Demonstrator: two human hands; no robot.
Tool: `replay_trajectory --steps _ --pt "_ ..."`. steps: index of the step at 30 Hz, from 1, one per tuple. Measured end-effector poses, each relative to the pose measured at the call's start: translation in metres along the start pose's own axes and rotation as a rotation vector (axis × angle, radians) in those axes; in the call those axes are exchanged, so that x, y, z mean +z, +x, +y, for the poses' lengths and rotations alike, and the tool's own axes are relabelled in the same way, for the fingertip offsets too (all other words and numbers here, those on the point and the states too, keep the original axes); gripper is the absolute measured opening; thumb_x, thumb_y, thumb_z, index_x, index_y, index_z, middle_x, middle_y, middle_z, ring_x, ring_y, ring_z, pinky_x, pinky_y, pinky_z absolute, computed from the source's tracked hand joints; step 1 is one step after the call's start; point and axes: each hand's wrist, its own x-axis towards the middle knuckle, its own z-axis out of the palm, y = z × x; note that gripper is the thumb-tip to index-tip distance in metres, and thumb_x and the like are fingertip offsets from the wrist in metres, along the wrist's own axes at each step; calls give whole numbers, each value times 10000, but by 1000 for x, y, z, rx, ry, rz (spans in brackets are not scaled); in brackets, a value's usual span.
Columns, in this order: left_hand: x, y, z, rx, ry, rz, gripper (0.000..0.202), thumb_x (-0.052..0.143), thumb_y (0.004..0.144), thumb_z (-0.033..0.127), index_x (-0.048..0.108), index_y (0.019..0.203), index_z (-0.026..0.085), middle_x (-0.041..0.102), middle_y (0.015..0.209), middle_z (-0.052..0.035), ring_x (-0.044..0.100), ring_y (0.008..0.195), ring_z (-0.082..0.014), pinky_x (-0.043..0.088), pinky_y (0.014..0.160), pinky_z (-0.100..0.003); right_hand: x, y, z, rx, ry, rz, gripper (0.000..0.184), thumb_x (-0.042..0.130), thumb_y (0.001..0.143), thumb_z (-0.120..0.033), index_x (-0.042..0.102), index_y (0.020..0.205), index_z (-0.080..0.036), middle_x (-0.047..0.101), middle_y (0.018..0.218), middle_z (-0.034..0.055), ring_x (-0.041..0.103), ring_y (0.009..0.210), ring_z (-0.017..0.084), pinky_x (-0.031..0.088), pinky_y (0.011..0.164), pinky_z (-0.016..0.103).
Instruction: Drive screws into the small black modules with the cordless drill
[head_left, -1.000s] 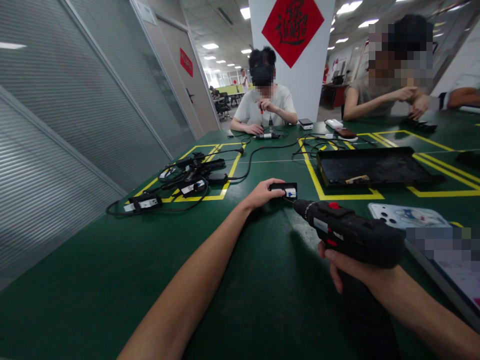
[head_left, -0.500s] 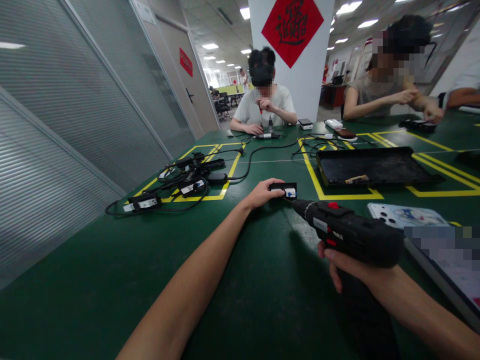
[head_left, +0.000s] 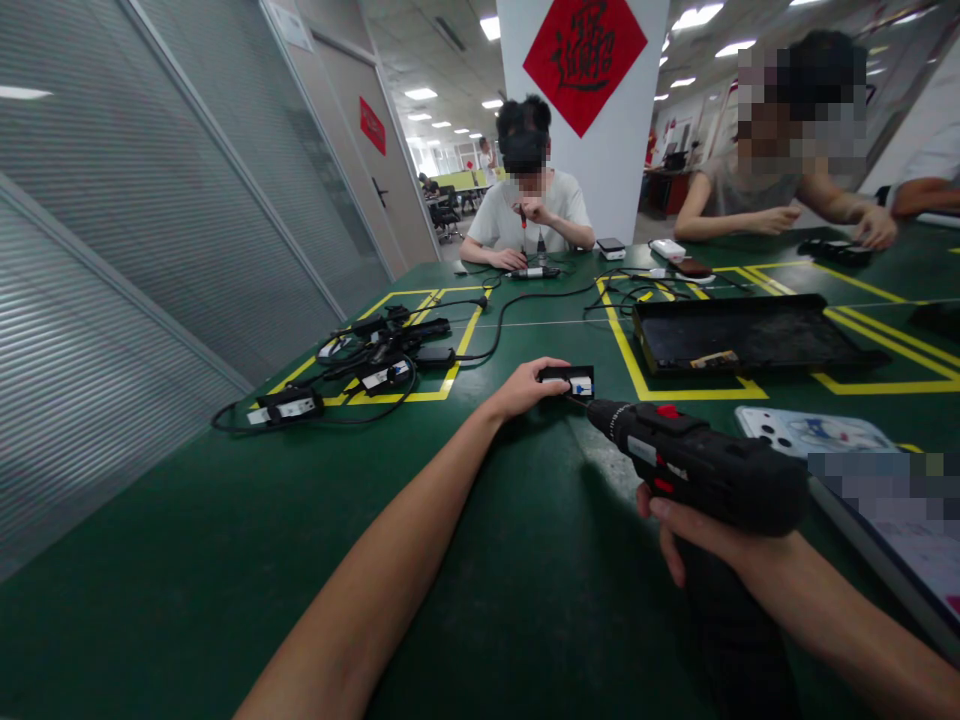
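On the green table (head_left: 450,560), my left hand (head_left: 526,388) grips a small black case (head_left: 588,374) with a white and blue part showing in its front. My right hand (head_left: 712,535) is wrapped round the handle of a black cordless drill (head_left: 697,465) with red accents. The drill points forward and left, its thin bit reaching the front of the black case near my left fingertips. Whether the tip touches the case or a screw is too small to tell.
Left lies a pile of black adapters and cables (head_left: 390,350). A black tray (head_left: 750,330) holds a small brown piece (head_left: 714,359). At right are a phone (head_left: 817,430) and a tablet-like device (head_left: 900,540). Two people (head_left: 551,205) (head_left: 780,190) work across the table.
My hands, the drill and the black case look unmoved. The co-worker at the right has lowered one hand toward the table.
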Motion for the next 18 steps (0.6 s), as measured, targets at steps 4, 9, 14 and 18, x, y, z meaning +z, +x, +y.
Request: replay_trajectory --steps 4,9,14,18 --pt "0 0 1 -10 38 13 507 658 727 332 551 1187 150 635 1095 -96 601 939 -195 459 854 -338 0 0 1 -21 14 17 321 556 848 -376 602 1122 -214 644 639 7 617 553 169 484 602 330" --pt "1 0 2 -14 48 24 508 658 725 336 555 1187 154 632 1118 -88 600 967 -201 456 879 -336 0 0 1 -30 11 30 384 551 851 -378 563 1197 -212 660 698 16 624 556 170 489 596 328" --pt "1 1 1 -20 20 16 512 665 723 324 552 1189 145 638 1108 -94 606 957 -198 461 877 -333 -3 0 2 -14 -35 28 282 569 838 -361 637 1078 -228 642 638 4 627 581 184 502 620 342" --pt "1 2 -1 -17 7 22 518 676 715 325 555 1186 147 643 1093 -95 611 941 -197 463 873 -341 -3 0 1 -28 -51 38 280 569 839 -356 625 1094 -255 649 698 14 636 608 194 517 623 356"
